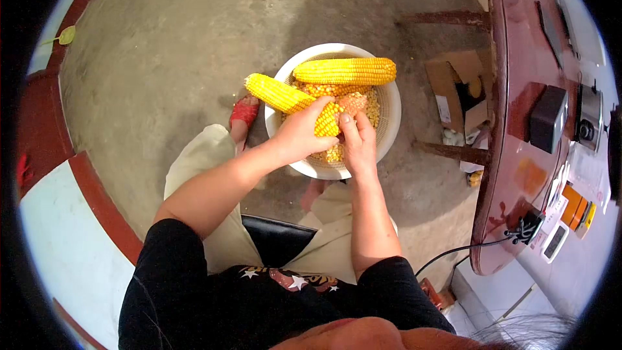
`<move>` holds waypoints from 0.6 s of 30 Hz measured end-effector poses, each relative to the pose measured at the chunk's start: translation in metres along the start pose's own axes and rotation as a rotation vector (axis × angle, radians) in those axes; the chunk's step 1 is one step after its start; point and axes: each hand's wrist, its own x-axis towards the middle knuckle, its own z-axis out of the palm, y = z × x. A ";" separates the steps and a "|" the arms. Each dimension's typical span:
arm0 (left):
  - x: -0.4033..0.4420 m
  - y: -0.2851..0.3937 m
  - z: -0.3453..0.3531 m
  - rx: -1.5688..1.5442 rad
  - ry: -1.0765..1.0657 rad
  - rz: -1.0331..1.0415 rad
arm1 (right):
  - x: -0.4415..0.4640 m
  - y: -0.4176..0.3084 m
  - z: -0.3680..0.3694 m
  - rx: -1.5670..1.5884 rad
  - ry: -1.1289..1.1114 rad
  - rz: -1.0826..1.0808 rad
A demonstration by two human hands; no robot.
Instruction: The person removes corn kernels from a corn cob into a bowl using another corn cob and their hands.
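Over a white plastic basket, my left hand is closed around a partly shelled ear of corn. Its far end is a bare reddish cob, and the fingers and thumb of my right hand press on it there. One full yellow ear lies across the back of the basket. Another full ear slants over the left rim, its lower end partly behind my left hand. Loose kernels cover the basket's bottom.
At right a dark red table carries a black box-shaped device and other small items. An open cardboard box stands below it, between the table legs. A foot in a red sandal is left of the basket. A black cable hangs off the table.
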 end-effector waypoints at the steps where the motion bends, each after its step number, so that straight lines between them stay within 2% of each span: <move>1: 0.000 0.002 -0.001 0.016 -0.009 -0.020 | 0.001 0.004 0.000 -0.001 -0.003 -0.001; 5: -0.004 0.006 0.001 0.189 0.063 0.060 | -0.002 -0.007 0.009 0.426 -0.042 0.138; 6: -0.007 0.009 0.002 0.362 0.056 0.115 | -0.004 -0.011 0.014 0.577 -0.016 0.174; 7: -0.009 0.010 0.004 0.533 0.046 0.171 | -0.003 -0.004 0.015 0.577 -0.012 0.176; 9: -0.011 0.007 0.010 0.511 0.050 0.179 | 0.002 0.008 0.017 0.395 0.075 0.103; 11: -0.010 0.006 0.011 0.493 0.057 0.188 | 0.001 0.007 0.016 0.374 0.076 0.051; 13: -0.006 0.007 0.007 0.264 0.002 0.074 | 0.001 0.007 0.011 0.230 0.073 0.024; 14: -0.004 0.008 0.006 0.264 0.002 0.075 | 0.001 0.005 0.008 0.230 0.074 0.023; 16: -0.002 0.008 0.002 0.101 -0.012 -0.023 | -0.001 -0.004 0.005 0.001 0.048 -0.003; 18: 0.002 0.002 -0.001 0.012 0.006 -0.035 | 0.000 -0.002 0.005 0.125 0.023 0.065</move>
